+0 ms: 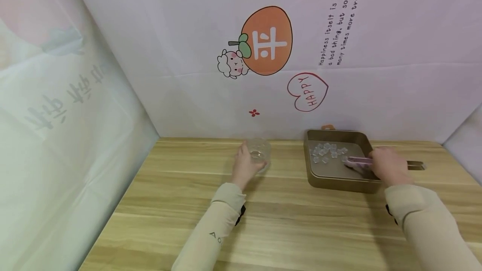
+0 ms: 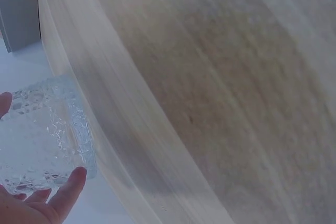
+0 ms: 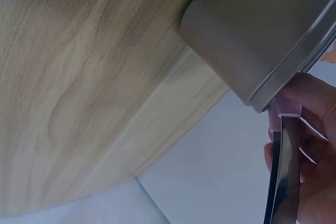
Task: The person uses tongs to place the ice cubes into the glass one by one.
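Observation:
A clear textured glass (image 1: 264, 147) stands near the back edge of the table, and my left hand (image 1: 245, 167) grips it with thumb and fingers round its side. The left wrist view shows the same glass (image 2: 47, 129) with its crackled surface. My right hand (image 1: 391, 166) holds a pair of tongs (image 1: 359, 160), pinkish along the grip, with metal (image 3: 283, 161) at the end behind the hand. The tongs reach over the rim of a bronze-coloured rectangular tray (image 1: 340, 184). Their tips are right at one clear cube (image 1: 344, 159); several more clear cubes (image 1: 324, 149) lie in the tray's left part.
Under everything is a wood-grain table (image 1: 286, 221). A white printed sheet (image 1: 188, 74) rises right behind the table's back edge, and another white sheet (image 1: 75, 145) hangs along the left side. The tray's raised walls stand between the cubes and the glass.

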`<state>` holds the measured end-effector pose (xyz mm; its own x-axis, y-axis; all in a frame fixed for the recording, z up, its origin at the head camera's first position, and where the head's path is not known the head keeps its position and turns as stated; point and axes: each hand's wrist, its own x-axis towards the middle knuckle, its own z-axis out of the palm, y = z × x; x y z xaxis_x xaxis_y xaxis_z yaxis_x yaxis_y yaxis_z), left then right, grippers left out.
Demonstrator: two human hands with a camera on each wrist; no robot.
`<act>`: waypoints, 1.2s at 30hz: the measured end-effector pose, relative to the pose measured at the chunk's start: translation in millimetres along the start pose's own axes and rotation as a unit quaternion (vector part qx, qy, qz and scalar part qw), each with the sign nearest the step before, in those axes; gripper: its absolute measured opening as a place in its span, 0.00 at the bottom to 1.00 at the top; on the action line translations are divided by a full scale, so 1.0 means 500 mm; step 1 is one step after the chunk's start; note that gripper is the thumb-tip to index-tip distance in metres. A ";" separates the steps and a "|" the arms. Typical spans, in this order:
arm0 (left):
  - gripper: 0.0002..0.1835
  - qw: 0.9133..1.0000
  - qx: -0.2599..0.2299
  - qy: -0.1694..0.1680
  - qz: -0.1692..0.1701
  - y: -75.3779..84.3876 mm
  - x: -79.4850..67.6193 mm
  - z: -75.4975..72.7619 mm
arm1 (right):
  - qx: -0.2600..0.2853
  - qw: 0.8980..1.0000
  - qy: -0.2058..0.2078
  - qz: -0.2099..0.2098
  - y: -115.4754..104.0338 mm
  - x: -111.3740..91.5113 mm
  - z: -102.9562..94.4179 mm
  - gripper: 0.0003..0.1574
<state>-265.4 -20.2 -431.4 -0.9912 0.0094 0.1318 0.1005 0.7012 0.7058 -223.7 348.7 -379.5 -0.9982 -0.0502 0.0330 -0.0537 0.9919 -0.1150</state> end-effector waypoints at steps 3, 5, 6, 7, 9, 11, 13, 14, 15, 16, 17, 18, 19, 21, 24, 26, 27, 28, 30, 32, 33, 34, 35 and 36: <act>0.54 1.000 0.004 0.000 0.004 0.001 -0.001 0.004 | 0.007 1.000 -0.003 0.000 0.002 0.000 -0.003 0.06; 0.53 1.000 0.000 0.000 0.008 0.002 -0.001 0.006 | 0.013 1.000 -0.007 0.001 0.003 0.000 -0.005 0.06; 0.53 1.000 -0.002 -0.001 0.009 0.002 -0.001 0.006 | 0.015 1.000 -0.008 0.001 0.004 0.000 -0.007 0.06; 0.53 1.000 -0.004 -0.001 0.010 0.003 -0.002 0.006 | 0.018 1.000 -0.008 0.001 0.005 0.000 -0.008 0.06; 0.53 1.000 -0.008 0.000 0.014 0.004 -0.003 0.006 | 0.024 1.000 -0.009 0.003 0.007 -0.002 -0.010 0.06; 0.53 1.000 -0.008 -0.001 0.014 0.004 -0.004 0.005 | 0.031 0.999 -0.007 0.004 0.009 -0.004 -0.013 0.07; 0.53 1.000 -0.010 -0.001 0.014 0.005 -0.005 0.005 | 0.036 0.999 -0.002 0.006 0.011 -0.008 -0.015 0.08; 0.53 1.000 -0.010 -0.001 0.016 0.006 -0.006 0.005 | 0.038 0.999 0.002 0.008 0.013 -0.010 -0.016 0.09; 0.53 1.000 -0.011 -0.003 0.015 0.006 -0.006 0.004 | 0.039 0.999 0.008 0.009 0.014 -0.011 -0.017 0.10; 0.52 1.000 -0.012 -0.005 0.015 0.007 -0.006 0.004 | 0.041 0.999 0.014 0.009 0.014 -0.013 -0.018 0.11; 0.52 1.000 -0.013 -0.005 0.017 0.007 -0.007 0.004 | 0.040 0.999 0.021 0.009 0.015 -0.014 -0.019 0.12; 0.52 1.000 -0.014 -0.007 0.017 0.008 -0.007 0.003 | 0.041 0.999 0.030 0.009 0.014 -0.015 -0.020 0.13; 0.52 1.000 -0.015 -0.007 0.019 0.008 -0.007 0.003 | 0.041 0.998 0.042 0.006 0.014 -0.015 -0.021 0.14; 0.51 1.000 -0.014 -0.009 0.020 0.008 -0.008 0.003 | 0.042 0.997 0.066 -0.001 0.010 -0.015 -0.024 0.16; 0.51 1.000 -0.012 -0.008 0.022 0.008 -0.009 0.003 | 0.044 0.994 0.100 -0.013 -0.003 -0.012 -0.028 0.15; 0.51 1.000 -0.011 -0.008 0.025 0.008 -0.009 0.004 | 0.043 0.993 0.106 -0.019 -0.016 -0.009 -0.033 0.14; 0.52 1.000 -0.011 -0.009 0.026 0.009 -0.010 0.005 | 0.043 0.993 0.111 -0.021 -0.023 -0.007 -0.036 0.13; 0.52 1.000 -0.011 -0.011 0.026 0.010 -0.010 0.006 | 0.041 0.993 0.112 -0.021 -0.031 -0.006 -0.039 0.13; 0.52 0.999 -0.010 -0.017 0.028 0.013 -0.010 0.008 | 0.041 0.993 0.105 -0.024 -0.049 -0.003 -0.047 0.15; 0.52 0.999 -0.008 -0.022 0.030 0.017 -0.010 0.013 | 0.044 0.993 0.103 -0.026 -0.068 0.001 -0.052 0.16; 0.52 0.999 -0.005 -0.022 0.032 0.019 -0.010 0.016 | 0.046 0.993 0.104 -0.029 -0.077 0.003 -0.055 0.17; 0.53 0.999 -0.002 -0.022 0.035 0.020 -0.010 0.020 | 0.049 0.993 0.106 -0.035 -0.086 0.005 -0.056 0.17; 0.52 0.999 -0.001 -0.021 0.038 0.022 -0.010 0.023 | 0.051 0.992 0.109 -0.042 -0.096 0.008 -0.056 0.17; 0.52 0.999 0.002 -0.021 0.039 0.023 -0.010 0.027 | 0.053 0.991 0.115 -0.049 -0.106 0.010 -0.055 0.17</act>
<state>-260.5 -2.6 -433.0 -0.9831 0.0946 0.1568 0.1777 0.7006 0.6911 -225.2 299.1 -345.8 -0.9562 -0.1052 0.2733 -0.1641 0.9654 -0.2028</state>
